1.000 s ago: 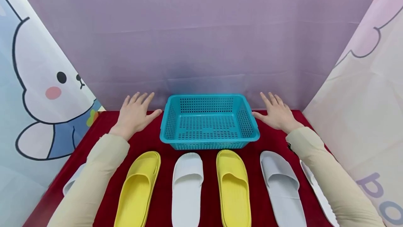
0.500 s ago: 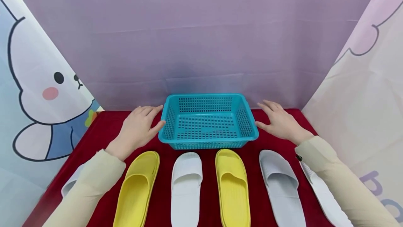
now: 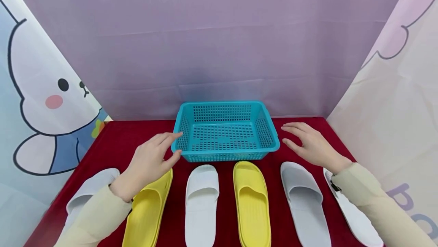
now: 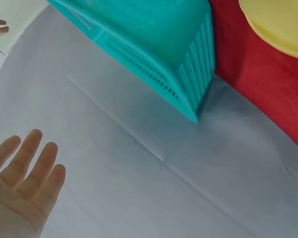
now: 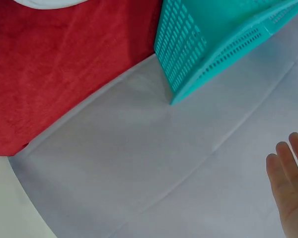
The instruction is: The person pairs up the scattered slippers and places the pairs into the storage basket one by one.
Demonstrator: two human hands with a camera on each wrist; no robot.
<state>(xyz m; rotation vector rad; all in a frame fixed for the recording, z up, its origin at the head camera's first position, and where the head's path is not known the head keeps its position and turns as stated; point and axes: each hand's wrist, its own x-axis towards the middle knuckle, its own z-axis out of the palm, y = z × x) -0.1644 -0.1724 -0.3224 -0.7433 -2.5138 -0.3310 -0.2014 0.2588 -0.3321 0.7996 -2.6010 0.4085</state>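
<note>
Two bare hands near one blue basket, six slippers in a row

The basket sits at the far side of the red-covered tabletop, just before the purple curtain, its long side facing the person. Set back like that, it probably leaves the near side to the slippers.

Taking the basket as the clock's centre, the left hand hangs between eight and nine o'clock, fingers extended, thumb apart, holding nothing. Its fingertips overlap the basket's rim from above, yet the left wrist view shows a gap. The right hand hangs just past three, beside the basket, fingers loosely straight, also holding nothing. Being so even, the pair seems poised rather than working.

Six slippers lie sole down: a pale slipper, white or grey, near eight, partly behind a sleeve; a left yellow slipper between seven and eight; a middle white slipper between six and seven; a right yellow slipper between five and six; a grey slipper between four and five; an outer white slipper near four.

Count: two yellow, two white, one grey, one uncertain. All toes point roughly towards twelve, likely so the heels face the person; the gaps probably let each be lifted singly.
</note>
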